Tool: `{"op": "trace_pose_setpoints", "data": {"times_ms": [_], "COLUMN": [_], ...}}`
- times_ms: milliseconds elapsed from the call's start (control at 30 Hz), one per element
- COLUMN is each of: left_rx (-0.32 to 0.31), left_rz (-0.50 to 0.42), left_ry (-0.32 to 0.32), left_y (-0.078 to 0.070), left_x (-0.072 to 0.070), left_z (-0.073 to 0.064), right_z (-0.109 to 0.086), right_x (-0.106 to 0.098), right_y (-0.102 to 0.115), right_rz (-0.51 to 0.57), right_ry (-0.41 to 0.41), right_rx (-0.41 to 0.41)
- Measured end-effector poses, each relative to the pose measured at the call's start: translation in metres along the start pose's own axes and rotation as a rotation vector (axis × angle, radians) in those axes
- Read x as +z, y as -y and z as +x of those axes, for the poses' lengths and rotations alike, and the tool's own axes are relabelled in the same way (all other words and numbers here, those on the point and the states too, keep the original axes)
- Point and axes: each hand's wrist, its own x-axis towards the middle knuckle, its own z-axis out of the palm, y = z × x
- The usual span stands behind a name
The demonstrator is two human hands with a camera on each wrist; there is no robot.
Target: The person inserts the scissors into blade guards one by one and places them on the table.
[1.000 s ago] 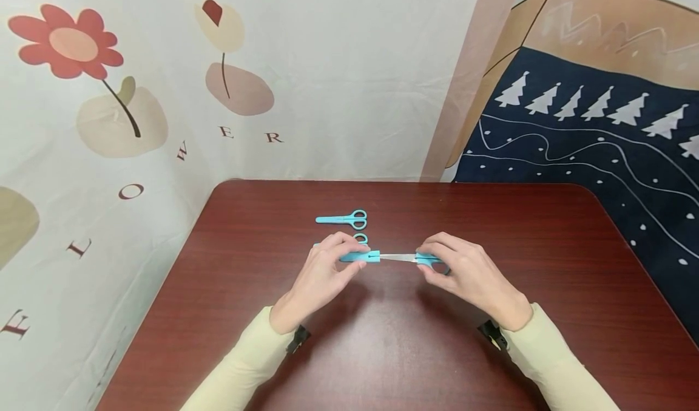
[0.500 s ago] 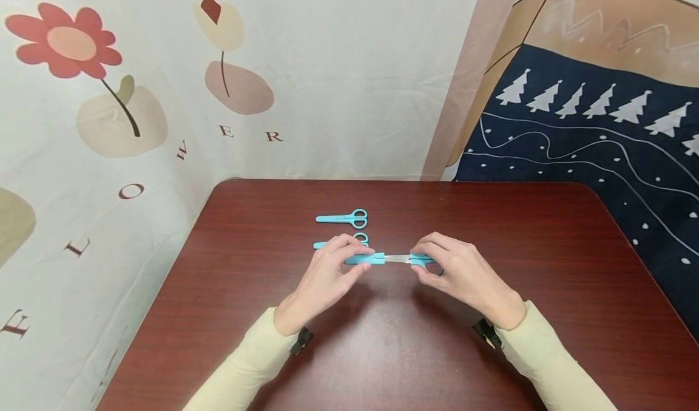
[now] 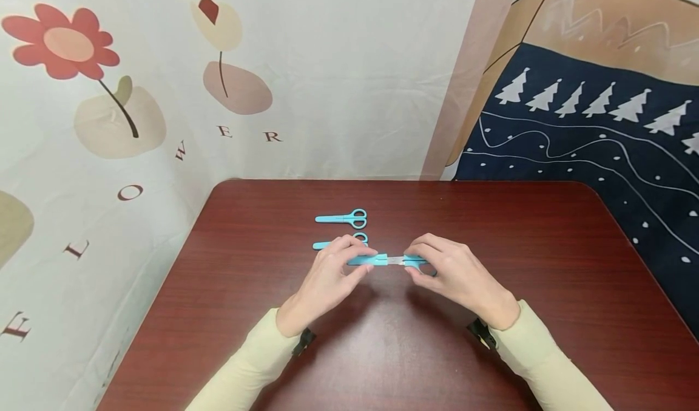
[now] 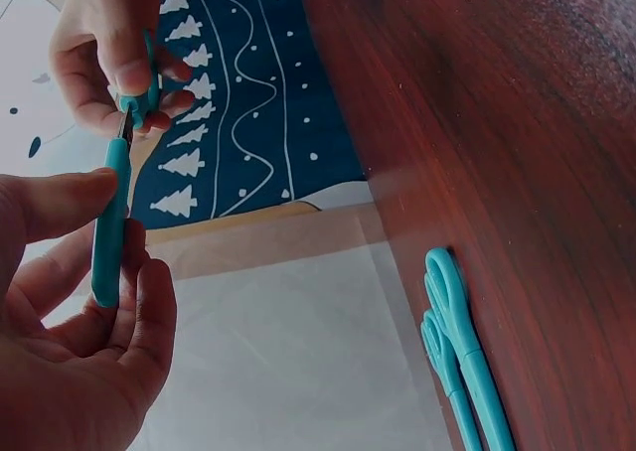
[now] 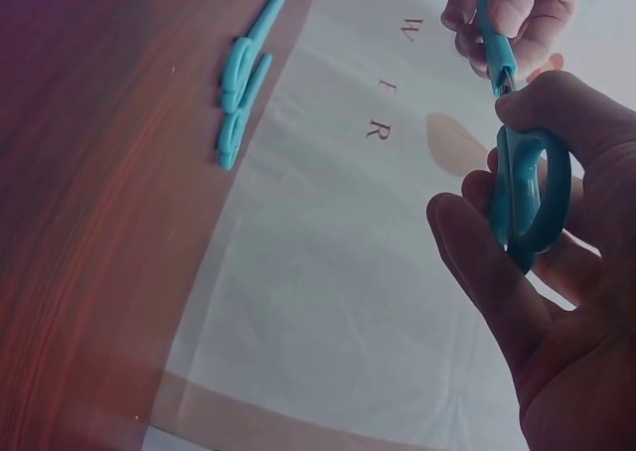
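My left hand (image 3: 330,277) pinches a turquoise blade cover (image 4: 112,218) between thumb and fingers. Opposite it, my right hand (image 3: 459,274) grips turquoise-handled scissors (image 5: 542,198) near the finger loops. The scissors' blades are partly inside the cover, and a short stretch of bare metal (image 3: 395,260) shows between the two hands. Both are held above the table, roughly in line with each other. In the right wrist view, the thumb lies where the handles meet the blades. The blade tips are hidden in the cover.
Two more pairs of turquoise scissors lie on the dark red-brown table (image 3: 262,217): the farther scissors (image 3: 341,219) with covered blades, and the nearer scissors (image 3: 322,245), partly behind my left hand. Printed cloth (image 3: 349,95) hangs beyond the table's far edge.
My right hand has moved left with the scissors and my left hand slightly right. The blades have slid deeper into the cover, so less metal shows.
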Motion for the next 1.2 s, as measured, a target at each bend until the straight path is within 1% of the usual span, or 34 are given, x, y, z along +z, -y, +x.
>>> {"op": "trace_pose_setpoints", "data": {"times_ms": [333, 967, 1200], "left_rx": [0.008, 0.041, 0.053], "left_rz": [0.011, 0.023, 0.045], "left_ry": [0.014, 0.002, -0.002], "left_y": [-0.0018, -0.0007, -0.0001], "left_x": [0.0021, 0.0044, 0.0047], "left_z": [0.0015, 0.0015, 0.0016], "right_z": [0.0014, 0.0019, 0.0015], "right_x": [0.0017, 0.0022, 0.0024], "right_y": [-0.0007, 0.0004, 0.0014], "right_rz": [-0.002, -0.001, -0.001], "right_ry": [-0.021, -0.022, -0.016], "right_rx": [-0.033, -0.035, -0.03]}}
